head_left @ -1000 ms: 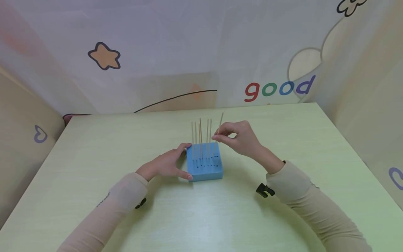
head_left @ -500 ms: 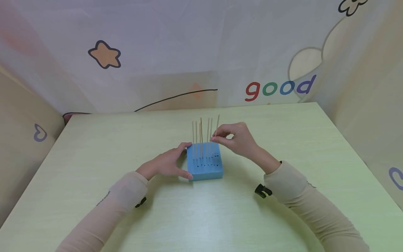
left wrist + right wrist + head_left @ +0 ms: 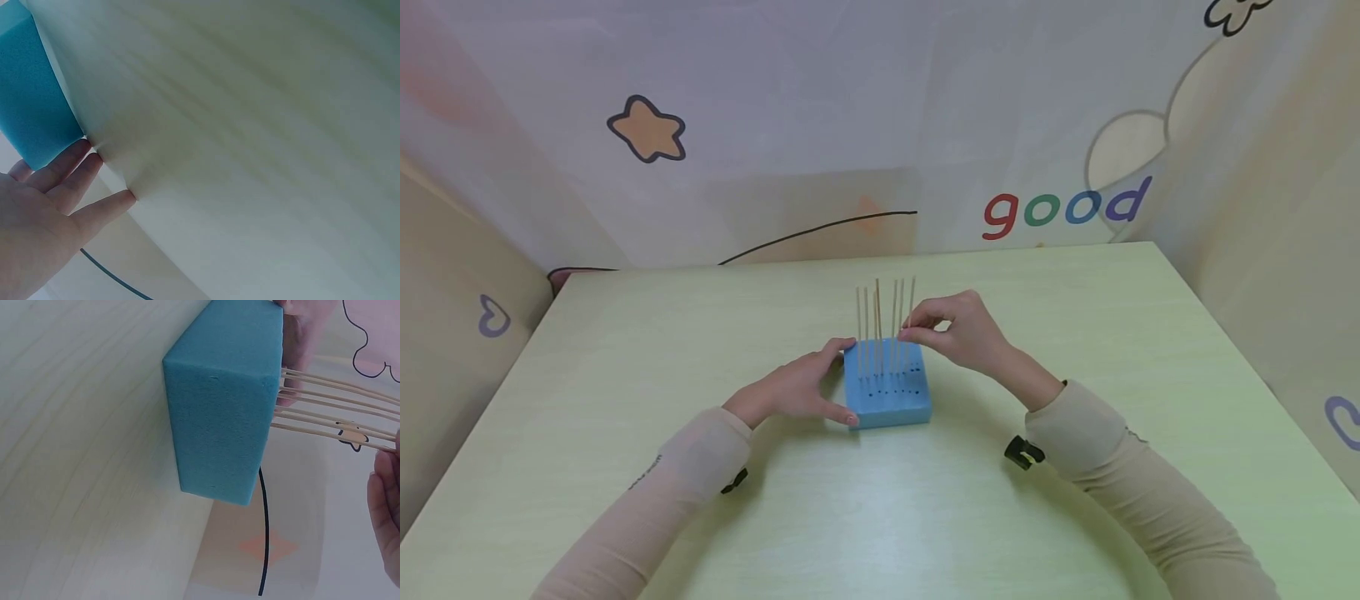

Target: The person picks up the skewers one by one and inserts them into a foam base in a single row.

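Note:
A blue foam block (image 3: 891,408) stands on the table, its top dotted with small dark holes. Several thin wooden sticks (image 3: 859,321) rise from it in a row. My left hand (image 3: 797,387) holds the block's left side, thumb at the front corner and index finger at the back one; in the left wrist view its other fingers (image 3: 103,209) spread straight towards the tabletop. Over the block's right half, my right hand (image 3: 958,332) pinches the rightmost stick (image 3: 913,296) between thumb and fingers, nearly upright, its lower end at the block's top.
The pale wooden table (image 3: 880,517) reaches back to a printed curtain (image 3: 820,100) with a star and the word "good". Curtain (image 3: 1285,250) also hangs along the sides. A black clip (image 3: 1024,452) shows by the right cuff.
My right hand has shifted left and slightly down, bringing its tilted stick closer to upright, in line with the others. The left hand and block have stayed put.

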`<state>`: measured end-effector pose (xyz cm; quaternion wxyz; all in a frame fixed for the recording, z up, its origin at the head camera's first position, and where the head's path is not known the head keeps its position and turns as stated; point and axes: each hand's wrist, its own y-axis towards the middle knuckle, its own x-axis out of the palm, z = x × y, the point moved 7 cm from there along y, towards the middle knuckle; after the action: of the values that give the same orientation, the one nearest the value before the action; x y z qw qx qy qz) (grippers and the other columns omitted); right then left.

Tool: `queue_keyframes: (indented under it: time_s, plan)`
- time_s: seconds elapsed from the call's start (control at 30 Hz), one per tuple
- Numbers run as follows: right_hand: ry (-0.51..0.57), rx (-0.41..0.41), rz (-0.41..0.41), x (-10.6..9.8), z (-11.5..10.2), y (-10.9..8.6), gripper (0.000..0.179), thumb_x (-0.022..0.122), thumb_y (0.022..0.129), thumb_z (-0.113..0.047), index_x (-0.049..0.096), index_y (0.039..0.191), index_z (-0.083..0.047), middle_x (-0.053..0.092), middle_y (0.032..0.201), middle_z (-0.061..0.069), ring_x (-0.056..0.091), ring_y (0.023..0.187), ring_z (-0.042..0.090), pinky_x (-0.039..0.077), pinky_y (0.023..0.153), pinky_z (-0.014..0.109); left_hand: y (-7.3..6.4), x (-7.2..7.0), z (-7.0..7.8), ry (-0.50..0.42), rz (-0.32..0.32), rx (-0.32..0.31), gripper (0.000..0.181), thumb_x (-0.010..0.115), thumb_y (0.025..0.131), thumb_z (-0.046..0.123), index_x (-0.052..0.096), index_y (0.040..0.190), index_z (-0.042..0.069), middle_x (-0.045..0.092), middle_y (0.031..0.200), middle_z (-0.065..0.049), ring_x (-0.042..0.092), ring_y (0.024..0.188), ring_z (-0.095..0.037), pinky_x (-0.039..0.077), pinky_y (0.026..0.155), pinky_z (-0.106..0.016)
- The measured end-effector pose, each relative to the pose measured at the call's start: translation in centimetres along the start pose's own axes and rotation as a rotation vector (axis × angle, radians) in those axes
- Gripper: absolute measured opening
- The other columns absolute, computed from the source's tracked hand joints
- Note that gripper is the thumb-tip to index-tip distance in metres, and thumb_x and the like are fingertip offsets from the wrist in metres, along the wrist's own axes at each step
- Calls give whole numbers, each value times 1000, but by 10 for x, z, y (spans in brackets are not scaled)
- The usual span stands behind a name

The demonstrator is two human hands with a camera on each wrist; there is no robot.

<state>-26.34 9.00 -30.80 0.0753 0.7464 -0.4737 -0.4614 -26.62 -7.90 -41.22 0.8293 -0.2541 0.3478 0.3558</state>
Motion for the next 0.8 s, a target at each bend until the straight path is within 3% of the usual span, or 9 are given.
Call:
queue_keyframes:
  time_s: [0.33,0.57,0.8]
  plan:
    - [-1,41,-11,2,4,-3,6,73,73,-2,70,78,-1,68,72,4,60,62,12,50,61,24,0,0,2,2,-7,1,109,78,65,47,14,143,6,32,142,-16,29,131,-27,24,105,-41]
    - [-20,63,-12,0,5,-12,14,72,76,-5,68,88,0,67,77,4,61,67,10,51,65,25,2,-1,2,5,-12,8,108,78,65,47,14,142,7,32,142,-15,29,131,-26,23,106,-40]
    - [-39,177,-21,-10,15,-23,13,68,81,-7,67,93,-2,67,82,4,61,70,12,51,68,28,1,-2,1,18,-12,6,109,78,65,48,13,143,7,32,142,-17,29,131,-28,24,105,-41]
